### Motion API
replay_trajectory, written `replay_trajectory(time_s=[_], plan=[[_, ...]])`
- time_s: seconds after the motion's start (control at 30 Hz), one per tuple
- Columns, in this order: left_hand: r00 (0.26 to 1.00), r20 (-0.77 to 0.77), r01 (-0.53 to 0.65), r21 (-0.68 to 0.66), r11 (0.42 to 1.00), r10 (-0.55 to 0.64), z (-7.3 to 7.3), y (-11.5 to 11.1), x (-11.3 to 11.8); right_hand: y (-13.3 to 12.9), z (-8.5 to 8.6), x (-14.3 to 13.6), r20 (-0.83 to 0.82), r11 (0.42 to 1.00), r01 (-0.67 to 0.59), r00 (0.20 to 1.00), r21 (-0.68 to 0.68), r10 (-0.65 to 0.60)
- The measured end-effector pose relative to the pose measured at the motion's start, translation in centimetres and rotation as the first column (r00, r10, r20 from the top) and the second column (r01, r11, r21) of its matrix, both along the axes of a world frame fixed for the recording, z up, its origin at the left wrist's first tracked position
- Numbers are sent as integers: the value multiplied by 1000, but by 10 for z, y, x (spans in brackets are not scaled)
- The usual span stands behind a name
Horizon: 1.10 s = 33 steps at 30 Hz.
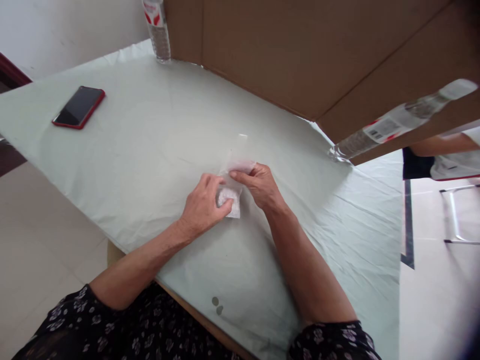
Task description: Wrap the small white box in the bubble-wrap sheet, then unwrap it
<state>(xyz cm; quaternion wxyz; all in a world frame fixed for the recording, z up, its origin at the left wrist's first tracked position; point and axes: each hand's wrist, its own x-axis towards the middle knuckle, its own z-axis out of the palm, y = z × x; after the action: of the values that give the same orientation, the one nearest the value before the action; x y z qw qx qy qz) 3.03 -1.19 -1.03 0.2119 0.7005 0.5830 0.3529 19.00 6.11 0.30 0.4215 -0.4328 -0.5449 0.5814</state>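
Observation:
A small clear plastic bag [235, 210] with white contents lies low over the pale green tablecloth [165, 130]. My left hand [202, 204] is curled round the bag's left side, its thumb pressed across the white-filled lower part. Higher up, my right hand [262, 186] pinches the bag's see-through upper part between thumb and fingers. A thin transparent piece with a pale end stretches away beyond my fingers; whether it belongs to the bag, I cannot tell. What the white contents are does not show clearly.
A red-cased phone [78, 107] lies at the left. Brown cardboard [255, 50] stands across the back, with one water bottle [159, 37] at its left end and another [390, 127] at the right. Beyond it shows another person's arm [442, 146].

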Motion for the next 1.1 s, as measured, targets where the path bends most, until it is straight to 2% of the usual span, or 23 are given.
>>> replay_trajectory(time_s=[0.1, 0.17, 0.27, 0.43, 0.57, 0.63, 0.7, 0.77, 0.87, 1.0, 1.1], plan=[[992, 10, -128, -17, 992, 128, -1, 0, 0, -17, 5, 5, 70, 995, -47, 997, 91, 40], [993, 41, -113, 5, 994, 113, -3, 1, -2, -30, 6, 7, 153, 978, -60, 988, 197, 30], [995, 93, 16, 29, 999, -19, -6, 4, -7, -49, 3, 9, 274, 935, -71, 961, 348, -29], [968, 135, 214, -21, 977, -209, -7, 9, -14, -73, -11, 14, 407, 866, -113, 907, 487, -111], [949, 122, 302, -75, 950, -292, -2, 14, -25, -81, -21, 19, 461, 753, -200, 875, 626, -151], [917, 105, 394, -97, 914, -384, 3, 16, -35, -82, -25, 20, 477, 676, -257, 864, 691, -159], [858, 106, 513, -165, 842, -502, 8, 17, -45, -82, -30, 21, 489, 604, -302, 856, 738, -169], [828, 81, 560, -185, 808, -555, 10, 16, -52, -81, -35, 21, 496, 561, -322, 848, 762, -186], [819, 30, 570, -151, 808, -573, 9, 14, -52, -78, -40, 20, 507, 581, -315, 839, 751, -200], [856, 64, 516, -67, 854, -513, 6, 14, -42, -74, -38, 19, 495, 704, -246, 852, 666, -171], [883, 182, 453, -89, 887, -432, 11, 14, -37, -72, -28, 19, 414, 809, -154, 903, 568, -118]])
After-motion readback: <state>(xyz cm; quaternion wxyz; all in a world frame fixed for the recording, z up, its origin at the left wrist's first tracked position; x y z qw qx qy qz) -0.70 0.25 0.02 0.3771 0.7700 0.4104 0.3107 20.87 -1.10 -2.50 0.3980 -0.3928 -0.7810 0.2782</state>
